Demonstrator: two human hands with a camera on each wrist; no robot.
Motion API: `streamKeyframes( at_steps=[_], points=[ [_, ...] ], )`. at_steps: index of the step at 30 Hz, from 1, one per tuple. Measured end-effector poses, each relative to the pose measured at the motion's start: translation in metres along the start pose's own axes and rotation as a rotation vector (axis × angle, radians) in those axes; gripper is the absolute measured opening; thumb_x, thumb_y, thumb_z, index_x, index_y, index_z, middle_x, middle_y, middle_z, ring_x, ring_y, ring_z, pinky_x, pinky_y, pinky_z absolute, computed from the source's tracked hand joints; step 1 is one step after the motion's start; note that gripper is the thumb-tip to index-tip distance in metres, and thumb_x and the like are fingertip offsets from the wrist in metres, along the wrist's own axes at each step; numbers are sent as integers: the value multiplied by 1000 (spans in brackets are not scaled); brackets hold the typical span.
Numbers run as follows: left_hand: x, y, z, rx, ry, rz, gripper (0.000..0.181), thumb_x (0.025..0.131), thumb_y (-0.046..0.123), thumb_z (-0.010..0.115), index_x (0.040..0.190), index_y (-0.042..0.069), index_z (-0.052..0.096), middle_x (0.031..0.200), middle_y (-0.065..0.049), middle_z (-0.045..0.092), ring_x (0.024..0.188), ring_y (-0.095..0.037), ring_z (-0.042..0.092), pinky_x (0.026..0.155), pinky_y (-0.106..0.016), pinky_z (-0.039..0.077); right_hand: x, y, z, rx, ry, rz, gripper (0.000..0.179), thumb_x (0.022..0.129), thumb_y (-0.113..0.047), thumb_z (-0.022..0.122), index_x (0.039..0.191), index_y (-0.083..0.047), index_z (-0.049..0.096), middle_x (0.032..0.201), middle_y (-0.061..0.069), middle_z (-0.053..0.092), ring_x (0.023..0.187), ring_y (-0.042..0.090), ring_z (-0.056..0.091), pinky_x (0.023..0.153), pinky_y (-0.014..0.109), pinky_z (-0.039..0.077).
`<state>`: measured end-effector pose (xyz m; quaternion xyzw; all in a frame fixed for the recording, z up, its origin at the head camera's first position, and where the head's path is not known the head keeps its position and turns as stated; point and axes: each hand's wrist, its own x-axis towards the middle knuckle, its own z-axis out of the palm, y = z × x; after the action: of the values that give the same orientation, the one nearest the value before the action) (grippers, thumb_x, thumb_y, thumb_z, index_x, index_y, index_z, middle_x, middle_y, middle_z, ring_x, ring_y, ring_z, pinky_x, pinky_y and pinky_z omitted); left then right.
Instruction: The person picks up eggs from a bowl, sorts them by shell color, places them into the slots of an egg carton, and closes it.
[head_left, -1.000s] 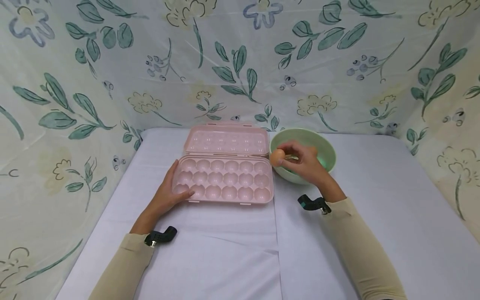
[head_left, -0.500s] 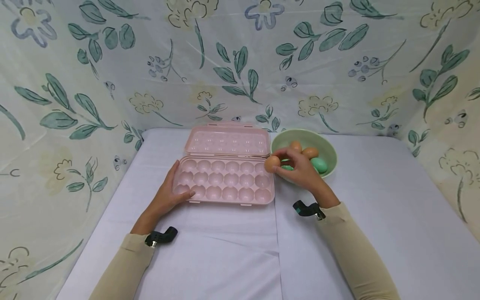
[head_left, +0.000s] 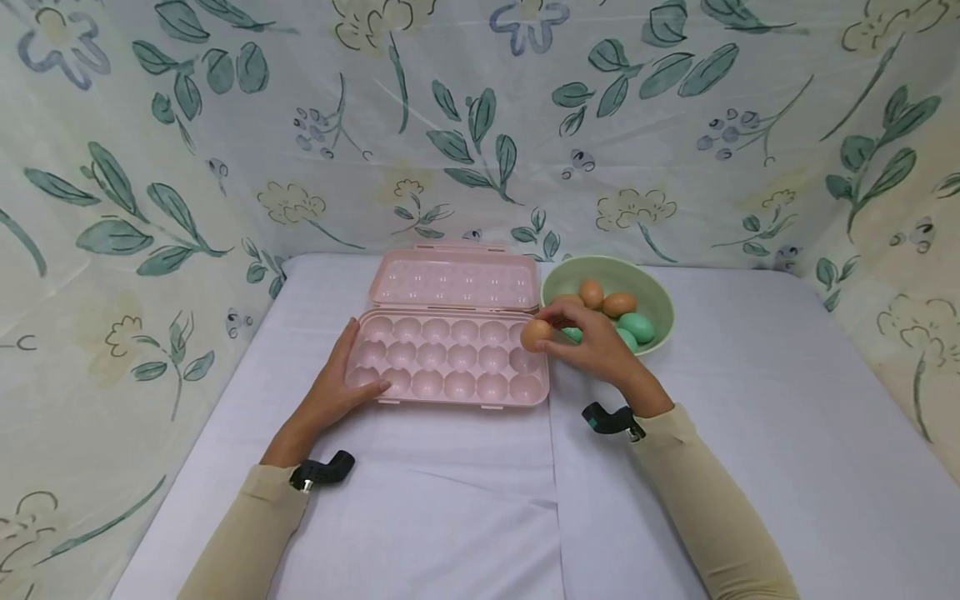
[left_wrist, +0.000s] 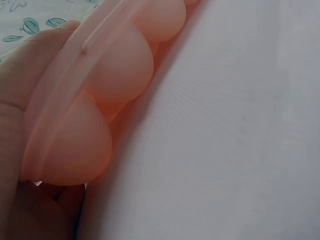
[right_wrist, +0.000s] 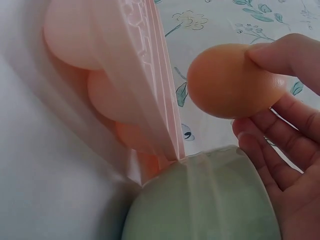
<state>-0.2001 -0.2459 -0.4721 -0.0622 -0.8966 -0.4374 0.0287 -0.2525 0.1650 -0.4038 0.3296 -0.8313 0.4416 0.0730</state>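
Observation:
My left hand (head_left: pixel 333 379) grips the left end of a pink plastic egg tray (head_left: pixel 450 403), its thumb over the front corner and its fingers along the side. From beneath, the left wrist view shows the rounded cups of the tray. In my right hand (head_left: pixel 596 348) a brown egg (head_left: pixel 536 335) is pinched between thumb and fingers, over the right end of the tray at the back-corner cup. In the right wrist view, the egg (right_wrist: pixel 232 82) appears above the tray's edge and the bowl's rim. The visible cups hold no eggs.
Behind the tray its hinged pink lid (head_left: pixel 457 282) lies folded back. A pale green bowl (head_left: pixel 662 302) stands close to the tray's right end, holding brown eggs (head_left: pixel 619 303) and green eggs (head_left: pixel 636 327). A floral cloth (head_left: pixel 480 167) hangs at the table's back edge.
My right hand has carried the brown egg left from the bowl's near side to over the tray's right end, uncovering more eggs in the bowl. My left hand has stayed on the tray.

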Motion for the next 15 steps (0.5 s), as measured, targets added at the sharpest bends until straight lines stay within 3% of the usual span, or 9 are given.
streamKeyframes(
  at_steps=[7, 15],
  points=[
    [-2, 3, 0, 6, -14, -43, 121, 73, 50, 78, 156, 23, -5, 162, -1, -1, 147, -30, 8, 113, -59, 15, 0, -1, 1, -62, -17, -5, 38, 81, -26, 79, 115, -12, 66, 111, -1, 64, 105, 17, 59, 96, 41, 47],
    [-2, 3, 2, -22, -24, -42, 120, 74, 48, 78, 156, 19, -4, 162, -3, 3, 147, -31, 11, 112, -61, 18, -2, 2, 2, -160, -20, -46, 40, 79, -26, 81, 113, -9, 68, 108, 0, 65, 104, 22, 57, 95, 41, 46]
  ],
)
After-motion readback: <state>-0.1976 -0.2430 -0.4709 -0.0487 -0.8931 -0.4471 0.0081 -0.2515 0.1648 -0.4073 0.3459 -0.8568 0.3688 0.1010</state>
